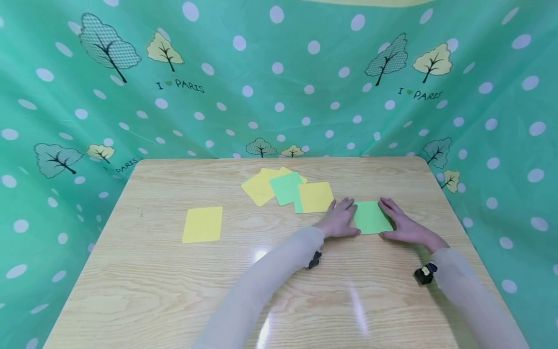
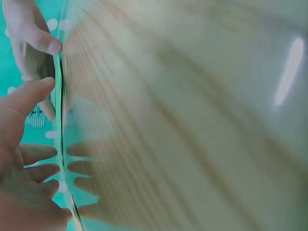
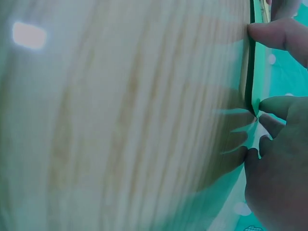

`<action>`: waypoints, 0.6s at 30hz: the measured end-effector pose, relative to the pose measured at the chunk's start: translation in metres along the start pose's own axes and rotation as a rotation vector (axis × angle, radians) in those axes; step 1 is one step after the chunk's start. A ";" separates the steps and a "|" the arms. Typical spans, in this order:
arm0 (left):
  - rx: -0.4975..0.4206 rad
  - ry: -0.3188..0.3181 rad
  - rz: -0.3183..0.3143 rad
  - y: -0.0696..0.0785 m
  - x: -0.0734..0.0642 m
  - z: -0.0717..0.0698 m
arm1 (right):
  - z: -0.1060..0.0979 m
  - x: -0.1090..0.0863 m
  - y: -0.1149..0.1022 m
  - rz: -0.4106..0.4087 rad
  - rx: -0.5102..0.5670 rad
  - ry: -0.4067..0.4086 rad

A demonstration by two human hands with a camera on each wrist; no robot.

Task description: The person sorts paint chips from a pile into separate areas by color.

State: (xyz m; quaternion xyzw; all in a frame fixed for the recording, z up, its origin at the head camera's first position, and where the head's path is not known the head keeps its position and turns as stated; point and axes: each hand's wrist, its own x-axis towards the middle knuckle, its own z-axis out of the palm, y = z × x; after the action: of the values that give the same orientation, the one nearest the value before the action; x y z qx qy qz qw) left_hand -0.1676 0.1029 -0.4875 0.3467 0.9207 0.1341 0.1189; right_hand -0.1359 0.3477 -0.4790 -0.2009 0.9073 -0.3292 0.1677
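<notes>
A square green paper sheet point(image 1: 372, 218) lies at the right of the table between both hands. My left hand point(image 1: 340, 220) is at its left edge, fingers spread, thumb near the front corner. On the opposite edge, my right hand point(image 1: 405, 225) touches the sheet with thumb and fingertips, the fingers loosely extended. Seen edge-on in the right wrist view, the green sheet point(image 3: 258, 62) sits slightly raised over a dark gap. A yellow sheet point(image 1: 316, 197) lies just beyond the left hand, overlapping a green one beneath.
An overlapping spread of yellow and green sheets point(image 1: 285, 188) lies at the back middle of the wooden table point(image 1: 144, 271). One yellow sheet point(image 1: 202, 224) lies apart on the left. A green dotted curtain point(image 1: 279, 87) hangs behind and along both sides.
</notes>
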 end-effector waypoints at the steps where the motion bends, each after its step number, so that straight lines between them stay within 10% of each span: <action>1: -0.008 0.007 0.002 -0.002 -0.002 0.000 | -0.001 -0.001 0.000 -0.002 -0.005 -0.001; 18: -0.108 0.049 -0.007 -0.051 -0.036 -0.022 | -0.006 -0.006 0.004 0.042 -0.041 -0.006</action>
State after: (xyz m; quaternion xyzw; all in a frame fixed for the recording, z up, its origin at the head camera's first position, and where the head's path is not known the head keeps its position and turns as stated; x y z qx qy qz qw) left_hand -0.1794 0.0383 -0.4787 0.3331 0.9160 0.1914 0.1155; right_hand -0.1345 0.3563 -0.4759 -0.1861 0.9173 -0.3064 0.1731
